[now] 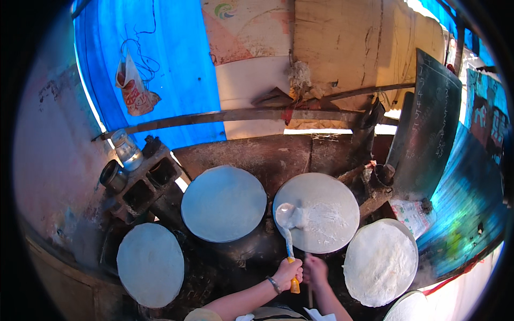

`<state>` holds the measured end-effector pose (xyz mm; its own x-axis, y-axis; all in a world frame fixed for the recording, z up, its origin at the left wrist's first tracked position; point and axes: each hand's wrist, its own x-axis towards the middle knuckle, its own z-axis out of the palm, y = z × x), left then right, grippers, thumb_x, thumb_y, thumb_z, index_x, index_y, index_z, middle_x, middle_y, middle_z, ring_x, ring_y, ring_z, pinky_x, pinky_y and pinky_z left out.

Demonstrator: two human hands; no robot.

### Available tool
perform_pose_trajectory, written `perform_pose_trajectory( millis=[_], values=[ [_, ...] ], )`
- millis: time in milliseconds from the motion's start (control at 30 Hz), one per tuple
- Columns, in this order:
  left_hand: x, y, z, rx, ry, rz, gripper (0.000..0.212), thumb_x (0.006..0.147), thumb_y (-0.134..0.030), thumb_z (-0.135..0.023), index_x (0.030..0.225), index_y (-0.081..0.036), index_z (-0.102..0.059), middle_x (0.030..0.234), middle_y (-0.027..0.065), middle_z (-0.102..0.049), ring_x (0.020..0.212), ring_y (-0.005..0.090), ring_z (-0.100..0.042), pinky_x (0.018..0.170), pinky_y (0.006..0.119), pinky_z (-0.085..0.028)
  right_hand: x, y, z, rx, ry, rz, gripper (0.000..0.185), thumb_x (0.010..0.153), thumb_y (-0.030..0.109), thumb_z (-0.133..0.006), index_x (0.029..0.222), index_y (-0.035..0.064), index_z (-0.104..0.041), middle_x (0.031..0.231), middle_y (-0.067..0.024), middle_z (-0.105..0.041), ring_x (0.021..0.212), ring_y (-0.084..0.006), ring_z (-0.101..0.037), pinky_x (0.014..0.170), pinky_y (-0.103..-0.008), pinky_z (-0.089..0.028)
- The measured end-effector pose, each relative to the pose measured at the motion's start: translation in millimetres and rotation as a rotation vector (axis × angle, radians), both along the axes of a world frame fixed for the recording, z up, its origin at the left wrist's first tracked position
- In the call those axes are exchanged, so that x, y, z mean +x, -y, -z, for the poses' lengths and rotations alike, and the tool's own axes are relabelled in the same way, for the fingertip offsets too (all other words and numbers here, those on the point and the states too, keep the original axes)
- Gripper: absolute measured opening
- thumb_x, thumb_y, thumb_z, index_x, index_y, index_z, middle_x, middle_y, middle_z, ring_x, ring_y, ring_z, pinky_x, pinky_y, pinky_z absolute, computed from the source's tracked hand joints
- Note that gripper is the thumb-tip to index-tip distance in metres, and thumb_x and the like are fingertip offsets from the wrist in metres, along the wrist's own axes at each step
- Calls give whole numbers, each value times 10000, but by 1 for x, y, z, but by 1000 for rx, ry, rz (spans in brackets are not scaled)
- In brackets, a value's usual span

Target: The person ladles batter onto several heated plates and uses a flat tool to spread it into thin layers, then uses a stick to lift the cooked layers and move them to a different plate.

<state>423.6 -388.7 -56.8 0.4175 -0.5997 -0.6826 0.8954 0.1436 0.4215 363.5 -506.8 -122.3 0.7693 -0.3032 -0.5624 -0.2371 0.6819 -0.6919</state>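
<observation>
My left hand grips the orange handle of a metal ladle. Its round bowl is over the left side of a round pan, whose pale surface carries streaks of white batter. Close beside it on the right, my right hand is closed around a thin stick. Motion blurs that hand and the stick's upper end, so the tip's shape cannot be told. To the right lies another round pan with a rough, whitish layer on top.
Smooth pale round pans stand at centre left and far left; another is cut off at lower right. Hollow blocks hold a glass jar and a metal pot. A dark board with chalk marks leans at right.
</observation>
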Motion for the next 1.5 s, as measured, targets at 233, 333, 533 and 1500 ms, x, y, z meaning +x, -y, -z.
perform_pose_trajectory(
  millis=[233, 333, 533, 1500],
  values=[
    [40, -73, -64, -1015, -627, -96, 200, 937, -118, -386, 1044, -16, -520, 532, -32, -348, 390, 37, -340, 364, 167, -310, -1, -35, -71, -218, 284, 115, 243, 891, 153, -540, 1103, 35, -562, 566, -10, -455, 373, -83, -388, 338, -197, -313],
    [40, -70, -65, -853, -249, -178, 230, 953, -137, -373, 1097, -31, -518, 531, -28, -314, 390, 44, -321, 364, 171, -294, 8, -33, -69, -481, 434, 316, 268, 897, 125, -521, 1129, -6, -552, 618, -14, -506, 428, -84, -432, 391, -206, -363],
    [44, -111, -65, -1042, -578, -251, 219, 944, -132, -362, 1035, -25, -530, 531, -26, -328, 381, 50, -383, 381, 183, -352, 5, -13, -11, -1643, 196, 29, 305, 807, 138, -593, 1110, 106, -579, 687, -110, -604, 631, -284, -609, 553, -376, -481],
    [102, 38, -61, -45, 461, 305, 301, 848, 3, -457, 1133, -64, -389, 546, -33, -335, 394, 56, -331, 374, 209, -281, 4, 79, -28, -230, 82, 435, 344, 886, 200, -529, 1202, 64, -504, 557, -35, -484, 358, -106, -414, 320, -222, -335]
  ],
)
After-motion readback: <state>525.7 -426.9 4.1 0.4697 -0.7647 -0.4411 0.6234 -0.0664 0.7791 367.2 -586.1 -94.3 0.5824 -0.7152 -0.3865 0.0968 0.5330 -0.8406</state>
